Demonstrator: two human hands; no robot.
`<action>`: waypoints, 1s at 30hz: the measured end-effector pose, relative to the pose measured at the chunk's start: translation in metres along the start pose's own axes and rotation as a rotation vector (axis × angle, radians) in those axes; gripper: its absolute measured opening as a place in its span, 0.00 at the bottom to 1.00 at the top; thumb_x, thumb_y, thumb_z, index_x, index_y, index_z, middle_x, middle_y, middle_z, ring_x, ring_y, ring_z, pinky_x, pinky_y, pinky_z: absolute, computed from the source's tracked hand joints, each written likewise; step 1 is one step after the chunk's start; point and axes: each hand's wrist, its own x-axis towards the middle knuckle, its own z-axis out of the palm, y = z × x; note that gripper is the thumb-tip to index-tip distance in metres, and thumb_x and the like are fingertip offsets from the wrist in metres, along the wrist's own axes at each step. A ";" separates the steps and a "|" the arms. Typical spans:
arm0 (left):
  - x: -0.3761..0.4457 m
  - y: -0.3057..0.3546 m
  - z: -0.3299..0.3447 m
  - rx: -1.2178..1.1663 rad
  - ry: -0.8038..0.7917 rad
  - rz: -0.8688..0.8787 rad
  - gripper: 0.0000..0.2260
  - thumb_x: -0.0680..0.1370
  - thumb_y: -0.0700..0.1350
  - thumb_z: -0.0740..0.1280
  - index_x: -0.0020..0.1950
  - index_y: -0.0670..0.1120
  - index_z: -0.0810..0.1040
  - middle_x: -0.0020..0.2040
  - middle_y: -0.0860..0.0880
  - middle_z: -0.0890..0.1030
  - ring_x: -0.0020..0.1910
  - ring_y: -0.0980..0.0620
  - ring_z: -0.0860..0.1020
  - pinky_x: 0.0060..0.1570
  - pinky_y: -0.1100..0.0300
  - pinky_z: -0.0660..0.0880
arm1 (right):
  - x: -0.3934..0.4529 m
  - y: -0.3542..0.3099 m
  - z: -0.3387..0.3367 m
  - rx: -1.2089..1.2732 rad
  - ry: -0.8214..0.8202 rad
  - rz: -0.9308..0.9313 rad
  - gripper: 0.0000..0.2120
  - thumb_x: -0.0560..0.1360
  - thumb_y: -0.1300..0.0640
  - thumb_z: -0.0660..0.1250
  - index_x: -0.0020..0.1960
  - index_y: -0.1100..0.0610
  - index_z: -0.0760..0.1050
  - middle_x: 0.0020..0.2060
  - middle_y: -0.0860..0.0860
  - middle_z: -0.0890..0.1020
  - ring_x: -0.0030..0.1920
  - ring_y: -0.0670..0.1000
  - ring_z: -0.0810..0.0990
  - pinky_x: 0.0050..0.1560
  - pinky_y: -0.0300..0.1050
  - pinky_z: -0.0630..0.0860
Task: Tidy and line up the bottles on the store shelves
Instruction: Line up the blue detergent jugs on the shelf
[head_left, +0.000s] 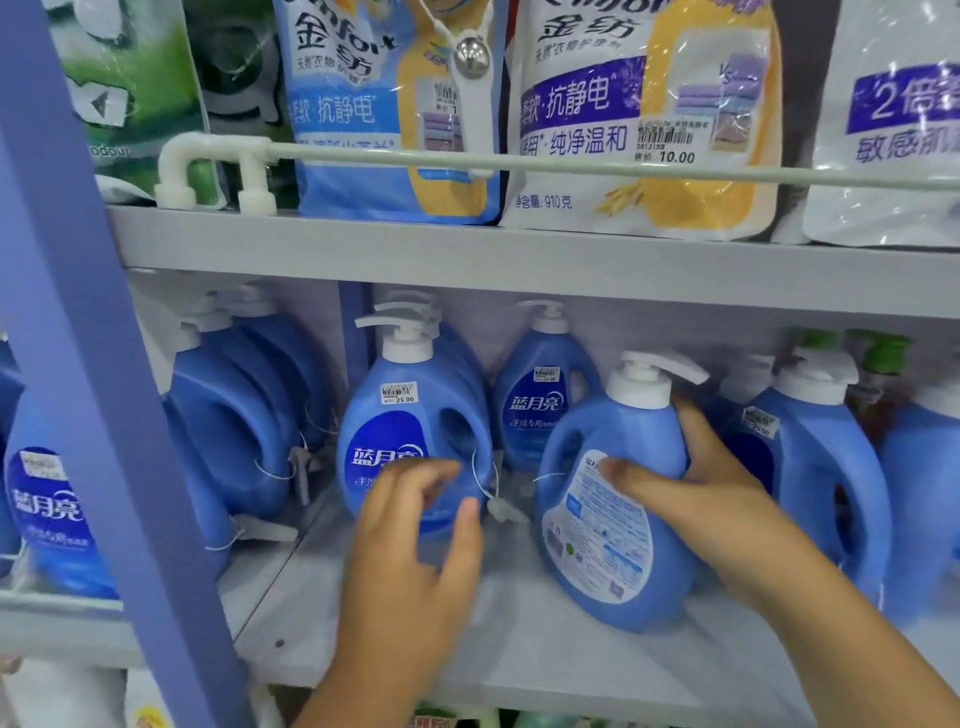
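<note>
Bottle (618, 499): on the shelf (519, 639), tilted, back label facing out.
Right hand (691, 483): grip closed around the bottle.
Left hand (415, 545): open, holding nothing.
Feel: probably heavy, smooth, slippery.
Hold: handle or neck.

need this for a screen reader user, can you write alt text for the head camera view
The right hand grips a blue pump bottle turned back label out on a store shelf, while the open left hand reaches toward a neighbouring bottle.
</note>
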 end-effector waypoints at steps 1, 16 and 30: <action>-0.006 0.016 0.008 -0.097 -0.146 -0.025 0.17 0.74 0.56 0.70 0.62 0.58 0.76 0.60 0.61 0.77 0.60 0.58 0.78 0.58 0.64 0.74 | -0.007 -0.003 0.006 -0.022 0.016 -0.012 0.21 0.74 0.47 0.74 0.62 0.34 0.69 0.50 0.36 0.83 0.47 0.34 0.82 0.46 0.36 0.77; 0.001 -0.017 -0.030 -0.327 -0.119 -0.428 0.33 0.57 0.47 0.87 0.59 0.59 0.79 0.52 0.57 0.86 0.47 0.61 0.84 0.41 0.70 0.79 | 0.043 0.009 0.010 -0.099 0.010 0.018 0.10 0.77 0.51 0.70 0.59 0.44 0.79 0.52 0.46 0.85 0.48 0.53 0.85 0.55 0.56 0.82; 0.003 -0.048 -0.048 -0.416 -0.150 -0.541 0.23 0.76 0.30 0.69 0.61 0.56 0.75 0.45 0.59 0.87 0.41 0.63 0.84 0.34 0.71 0.78 | 0.171 0.050 0.084 -0.836 0.280 -0.198 0.63 0.65 0.37 0.79 0.82 0.57 0.43 0.74 0.56 0.62 0.73 0.58 0.64 0.70 0.54 0.69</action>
